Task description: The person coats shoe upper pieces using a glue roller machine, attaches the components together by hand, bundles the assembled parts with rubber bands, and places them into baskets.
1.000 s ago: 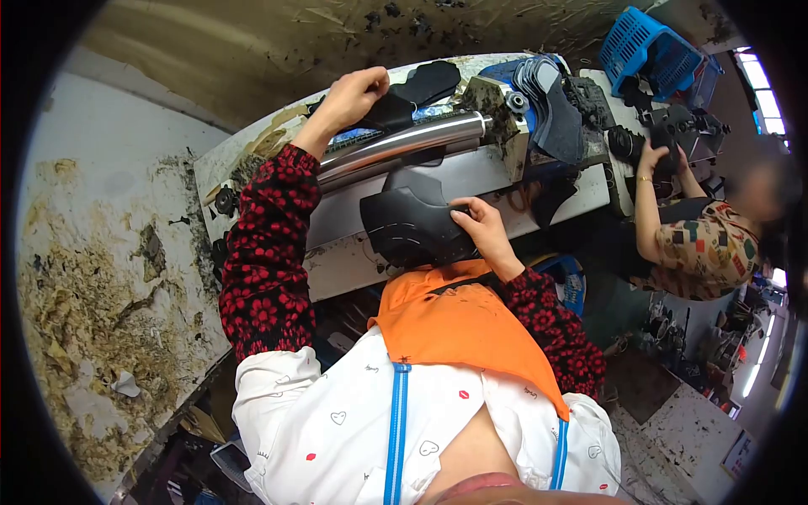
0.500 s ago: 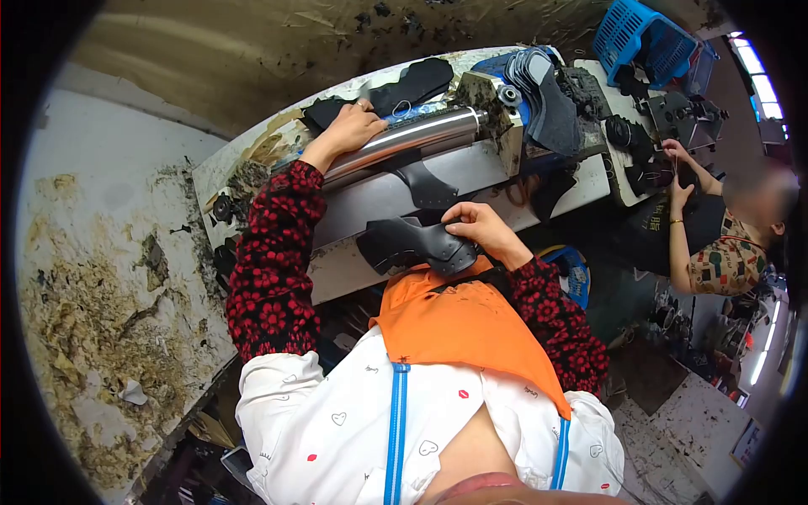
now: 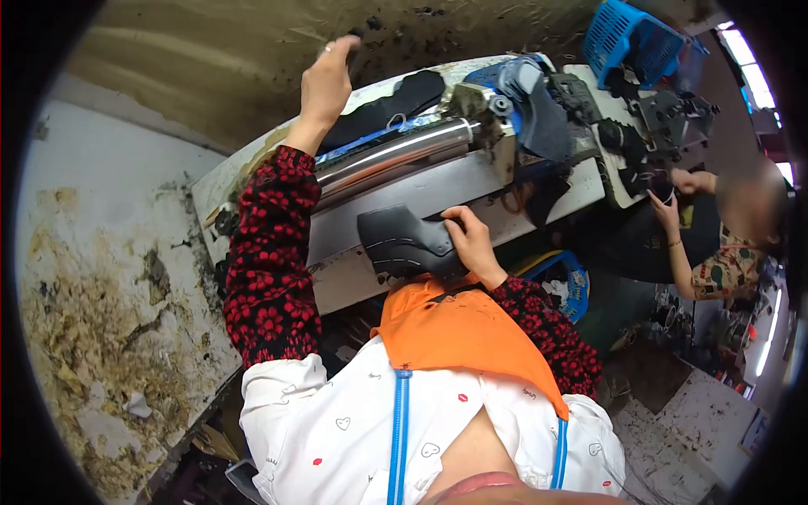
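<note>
Along the white bench [image 3: 341, 278] runs the polished steel roller [image 3: 408, 153], and in front of it, by the orange apron [image 3: 467, 328], is the black shoe upper [image 3: 400, 234], likely light, bendy and a touch slippery, best pinched at its edge. The right hand [image 3: 475, 242] grips its right edge; the left hand [image 3: 326, 88] is raised behind the roller, fingertips too blurred to tell whether they hold anything.

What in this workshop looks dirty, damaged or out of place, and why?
The flat white tabletop at the picture's left stands out: crusty brown and dark residue covers much of it, and a crumpled pale scrap lies there. The smooth black leather-like piece in the person's right hand shows no obvious damage.
</note>
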{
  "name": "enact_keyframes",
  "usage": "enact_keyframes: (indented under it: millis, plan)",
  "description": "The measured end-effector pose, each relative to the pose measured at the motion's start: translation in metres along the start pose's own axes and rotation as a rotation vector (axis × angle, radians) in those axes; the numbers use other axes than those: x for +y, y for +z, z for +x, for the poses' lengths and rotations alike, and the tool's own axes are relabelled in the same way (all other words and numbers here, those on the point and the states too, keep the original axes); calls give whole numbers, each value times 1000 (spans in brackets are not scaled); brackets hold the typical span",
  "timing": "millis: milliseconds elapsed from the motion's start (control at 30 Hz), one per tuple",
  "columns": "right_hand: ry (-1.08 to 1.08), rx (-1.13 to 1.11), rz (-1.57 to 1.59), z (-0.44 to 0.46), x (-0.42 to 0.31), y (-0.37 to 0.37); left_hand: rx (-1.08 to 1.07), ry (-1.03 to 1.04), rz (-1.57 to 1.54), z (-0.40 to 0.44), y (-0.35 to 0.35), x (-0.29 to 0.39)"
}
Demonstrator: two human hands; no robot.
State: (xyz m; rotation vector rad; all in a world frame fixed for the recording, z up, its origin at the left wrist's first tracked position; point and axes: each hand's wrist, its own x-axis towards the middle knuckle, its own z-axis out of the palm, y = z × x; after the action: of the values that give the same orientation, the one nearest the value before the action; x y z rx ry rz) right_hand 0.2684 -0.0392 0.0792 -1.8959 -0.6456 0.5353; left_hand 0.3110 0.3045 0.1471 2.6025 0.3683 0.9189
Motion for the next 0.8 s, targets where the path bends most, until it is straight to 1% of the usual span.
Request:
enact_keyframes:
  millis: [67,100,133,167,200,233,300,333,367,400,433,467,533,567,600,633,667,700,733,800]
  plan:
    - [7,4,8,3,4,-6,203,148,32,30,0,43]
    - [7,27,-7,3,6,-9,299,284,44,44,1,71]
    - [18,39,9,3,6,-10,342,371,80,55,10,95]
    - [24,45,28,5,7,-10,315,406,29,58,19,124]
    - [30,41,51,5,7,-8,286,437,-14,57,29,154]
    - [36,29,77,6,8,-7,209,526,-136,53,52,177]
    - [39,25,50,3,9,-5,93,535,33,18,94,228]
    - [46,37,22,1,11,-5,-320,525,-7,8,96,244]
    - [54,52,-7,1,12,-6,-302,499,-204,-6,95,243]
    - [64,73,-34,3,14,-8,-282,474,-402,-14,96,240]
    - [63,69,-27,6,13,-10,-36,491,-587,-14,103,229]
    - [90,40,10,8,9,-12,-39,426,-637,1,82,213]
    - [143,-6,91,10,0,-15,-132,190,-572,35,79,141]
    - [166,-27,130,11,-3,-16,-186,167,-372,40,105,76]
    - [161,-17,142,12,-4,-17,-459,112,-108,34,95,33]
    - [174,-23,150,11,-4,-19,-915,10,323,22,103,-12]
    - [179,-29,156,13,-4,-21,-1071,-85,423,2,100,-25]
    - [192,-34,167,13,-3,-22,-1214,-3,445,-11,98,-40]
    - [213,-38,181,15,-3,-21,-1171,219,324,-34,109,-69]
    - [208,-22,194,19,-2,-21,-1132,234,229,-55,114,-78]
